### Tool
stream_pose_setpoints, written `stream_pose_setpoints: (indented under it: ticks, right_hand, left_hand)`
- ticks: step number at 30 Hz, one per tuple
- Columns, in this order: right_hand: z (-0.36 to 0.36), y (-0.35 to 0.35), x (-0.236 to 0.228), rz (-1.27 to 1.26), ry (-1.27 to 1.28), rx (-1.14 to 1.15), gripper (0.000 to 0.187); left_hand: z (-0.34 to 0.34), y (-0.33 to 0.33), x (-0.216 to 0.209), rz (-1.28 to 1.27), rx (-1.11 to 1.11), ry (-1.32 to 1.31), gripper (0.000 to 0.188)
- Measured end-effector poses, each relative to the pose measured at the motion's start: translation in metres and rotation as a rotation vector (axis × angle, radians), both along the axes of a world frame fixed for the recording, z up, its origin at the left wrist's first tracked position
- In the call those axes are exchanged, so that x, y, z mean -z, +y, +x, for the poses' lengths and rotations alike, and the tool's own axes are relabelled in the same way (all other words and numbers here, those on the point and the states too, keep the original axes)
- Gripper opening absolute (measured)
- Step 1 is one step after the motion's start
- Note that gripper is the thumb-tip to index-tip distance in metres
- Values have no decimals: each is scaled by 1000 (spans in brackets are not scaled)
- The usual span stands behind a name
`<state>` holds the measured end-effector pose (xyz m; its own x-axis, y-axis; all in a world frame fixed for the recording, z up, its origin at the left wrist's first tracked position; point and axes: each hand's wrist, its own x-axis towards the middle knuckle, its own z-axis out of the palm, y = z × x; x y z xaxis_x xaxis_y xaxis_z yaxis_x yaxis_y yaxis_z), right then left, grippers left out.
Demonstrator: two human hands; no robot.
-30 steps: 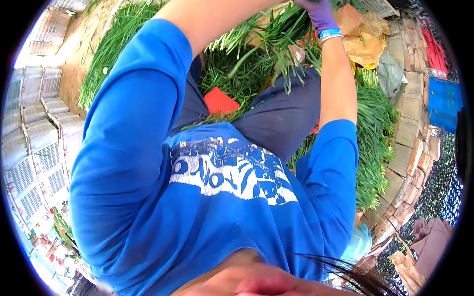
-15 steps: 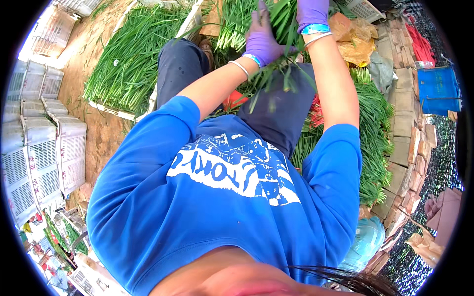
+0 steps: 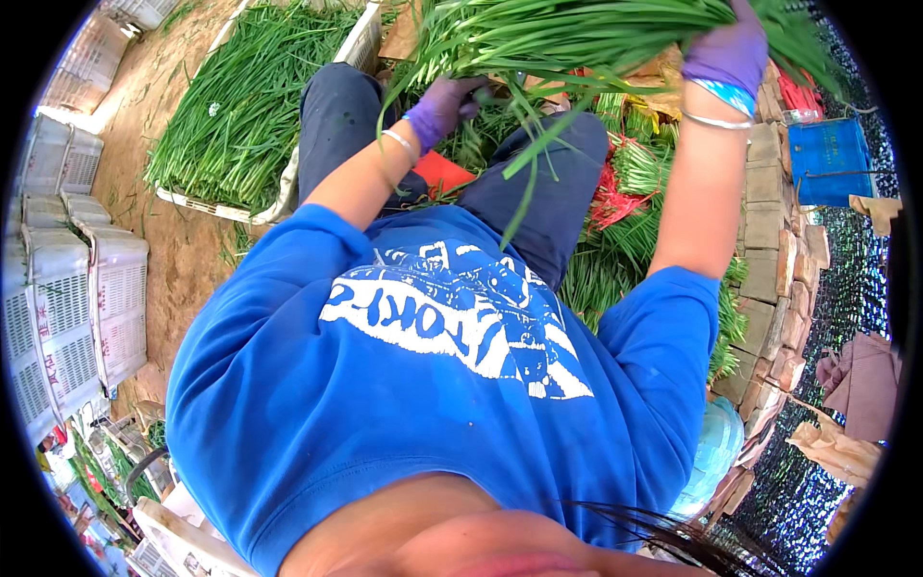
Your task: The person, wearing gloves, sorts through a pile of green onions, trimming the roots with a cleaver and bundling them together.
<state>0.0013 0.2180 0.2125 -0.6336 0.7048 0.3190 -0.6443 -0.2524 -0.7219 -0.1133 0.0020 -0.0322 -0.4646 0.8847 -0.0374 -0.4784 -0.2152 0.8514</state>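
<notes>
We look down over our own chest in a blue shirt (image 3: 452, 385) w/ white print, legs in dark trousers (image 3: 538, 192) stretched out ahead. Both hands wear purple gloves and are raised in front of us, holding one long bunch of green stalks (image 3: 577, 29) that runs across the top of the view.

Left hand (image 3: 444, 104): fingers curled in a narrow grip round the lower left part of the bunch, thin bracelet on the wrist. Loose stalks droop down from here over our lap.

Right hand (image 3: 726, 53): higher up, at top right, fingers closed over the thick part of the bunch; blue cuff and a bangle at the wrist.

Under the bunch, between our knees, sits a red piece (image 3: 444, 173), flat, partly hidden by the left forearm. More cut greens lie on the ground by our right leg, w/ red ties (image 3: 615, 188) among them.

To the left, a white crate (image 3: 288, 183) holds a big heap of the same greens. Far left, stacked white crates (image 3: 67, 298) stand on bare dirt. At right, a row of bricks (image 3: 769, 221) and a blue box (image 3: 827, 159).
</notes>
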Motion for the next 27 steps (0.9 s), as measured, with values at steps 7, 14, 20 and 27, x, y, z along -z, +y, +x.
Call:
stream_pose_setpoints:
  ticks: [7, 14, 20, 27]
  right_hand:
    - [124, -5, 148, -64, -665, 489, 26]
    - [207, -10, 280, -551, -384, 480, 27]
    - [224, -11, 300, -613, -275, 482, 27]
    - [213, -19, 305, -655, -237, 443, 27]
  left_hand:
    - [15, -65, -59, 322, 443, -7, 29]
    - [-57, -92, -14, 912, 314, -683, 28]
    - [-12, -57, -24, -385, -14, 1086, 40]
    - [121, 31, -58, -137, 432, 2232, 111]
